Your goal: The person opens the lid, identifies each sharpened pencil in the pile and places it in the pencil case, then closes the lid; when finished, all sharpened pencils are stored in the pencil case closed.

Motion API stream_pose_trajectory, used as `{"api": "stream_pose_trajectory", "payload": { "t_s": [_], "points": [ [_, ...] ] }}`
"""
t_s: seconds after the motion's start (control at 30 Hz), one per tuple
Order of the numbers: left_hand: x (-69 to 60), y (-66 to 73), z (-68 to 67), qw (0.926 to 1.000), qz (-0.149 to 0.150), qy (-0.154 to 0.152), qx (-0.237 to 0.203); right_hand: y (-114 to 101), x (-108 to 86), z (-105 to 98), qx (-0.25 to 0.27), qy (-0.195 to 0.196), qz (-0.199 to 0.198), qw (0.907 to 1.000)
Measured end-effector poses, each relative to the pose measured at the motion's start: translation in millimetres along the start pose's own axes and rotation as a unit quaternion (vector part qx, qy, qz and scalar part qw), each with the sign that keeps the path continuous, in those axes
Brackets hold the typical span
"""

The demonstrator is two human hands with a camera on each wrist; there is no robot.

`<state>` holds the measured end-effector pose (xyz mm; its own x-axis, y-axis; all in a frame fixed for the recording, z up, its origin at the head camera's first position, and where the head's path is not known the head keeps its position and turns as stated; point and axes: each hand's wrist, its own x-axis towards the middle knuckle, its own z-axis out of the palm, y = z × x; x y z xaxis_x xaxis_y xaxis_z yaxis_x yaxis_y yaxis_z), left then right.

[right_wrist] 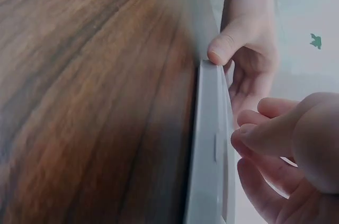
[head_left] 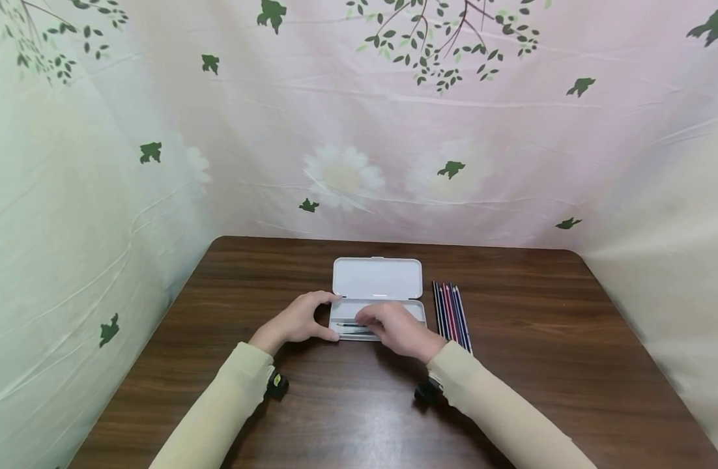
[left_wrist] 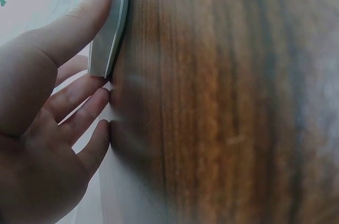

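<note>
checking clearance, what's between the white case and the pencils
In the head view, a narrow strip of bare tabletop separates the open white case from the pencils; the right arm hides its near end.

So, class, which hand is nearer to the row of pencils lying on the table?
Right. The right hand is over the open white pencil case, left of the pencils; the left hand is at the case's left end, farther from them.

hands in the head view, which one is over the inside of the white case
The right hand, fingers over the inside of the white case; the left hand holds the case's left end, thumb at its near corner.
</note>
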<state>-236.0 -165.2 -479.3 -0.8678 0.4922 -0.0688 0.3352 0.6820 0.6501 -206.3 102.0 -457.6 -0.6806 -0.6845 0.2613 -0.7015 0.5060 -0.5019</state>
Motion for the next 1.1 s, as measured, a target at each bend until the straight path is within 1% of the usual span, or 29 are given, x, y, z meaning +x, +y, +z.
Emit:
{"api": "stream_pose_trajectory", "payload": {
  "t_s": [0.17, 0.33, 0.53, 0.7, 0.9, 1.03, 1.1],
  "points": [
    [-0.2, 4.3, -2.1, 0.9999, -0.011, 0.0, 0.004, 4.8, -9.0, -13.8, 0.01, 0.011, 0.015, 0.9998],
    [-0.5, 5.7, -2.3, 0.9998, -0.019, -0.001, 0.007, 11.2, -21.6, -25.4, 0.005, 0.02, 0.029, 0.9994],
    [-0.4, 5.7, -1.4, 0.9998, -0.017, -0.003, 0.006, 18.7, -38.0, -40.2, 0.007, 0.042, 0.049, 0.9979],
    [-1.7, 5.3, -1.8, 1.0, -0.009, 0.0, 0.004, 28.1, -51.9, -53.3, -0.017, 0.074, 0.058, 0.9954],
    [-4.6, 2.7, -0.8, 0.9999, -0.013, -0.002, 0.003, 44.8, -76.7, -59.8, -0.045, 0.097, 0.073, 0.9916],
    [-2.3, 1.7, 0.7, 0.9999, -0.009, -0.003, 0.008, 58.4, -95.3, -64.3, -0.061, 0.121, 0.094, 0.9864],
    [-1.0, 1.9, 0.9, 0.9999, -0.007, -0.001, 0.009, 63.6, -103.3, -67.8, -0.064, 0.13, 0.115, 0.9828]
  ]
}}
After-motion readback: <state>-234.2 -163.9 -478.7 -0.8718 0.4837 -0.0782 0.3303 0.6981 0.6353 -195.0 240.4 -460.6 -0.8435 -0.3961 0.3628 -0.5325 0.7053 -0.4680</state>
